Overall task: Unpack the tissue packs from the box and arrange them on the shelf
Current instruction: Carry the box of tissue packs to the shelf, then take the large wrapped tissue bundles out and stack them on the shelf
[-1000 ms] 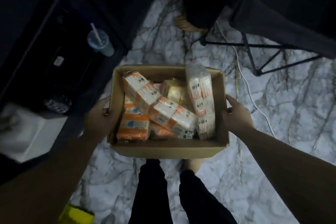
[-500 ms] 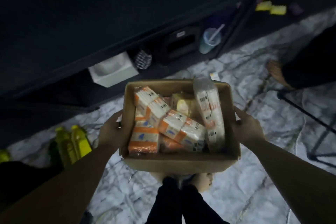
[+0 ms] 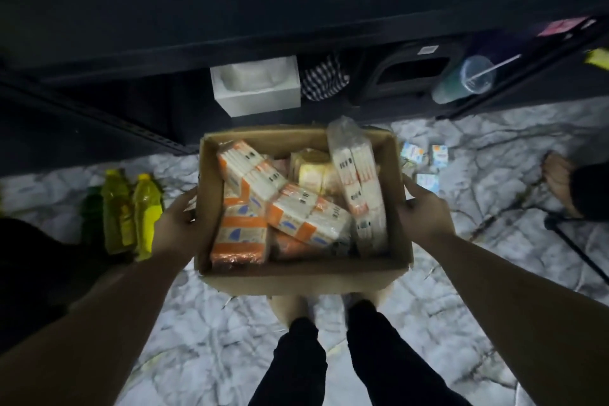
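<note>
We hold the cardboard box (image 3: pixel 303 277) up between both hands, above the marble-patterned floor (image 3: pixel 230 356) and just in front of the dark shelf (image 3: pixel 296 43). Our left hand (image 3: pixel 179 224) presses against the box's left wall, thumb over the rim; its fingers are hidden behind the cardboard, so we cannot tell exactly how they lie. Our right hand (image 3: pixel 423 219) clasps the right wall the same way, thumb along the top edge.

The tissue packs (image 3: pixel 306 221) all lie inside the box: orange-and-white ones piled at angles on the left and in the middle, a pale yellow pack (image 3: pixel 313 171) toward the far side, and a tall clear-wrapped pack (image 3: pixel 357 181) standing on end against the right wall, poking above the rim.

On the shelf's low level sit a white tissue box (image 3: pixel 257 89), a striped cloth (image 3: pixel 324 77) and a lidded plastic cup with a straw (image 3: pixel 464 81). Yellow bottles (image 3: pixel 131 211) stand on the floor to our left, and small cartons (image 3: pixel 425 158) lie to the right.
</note>
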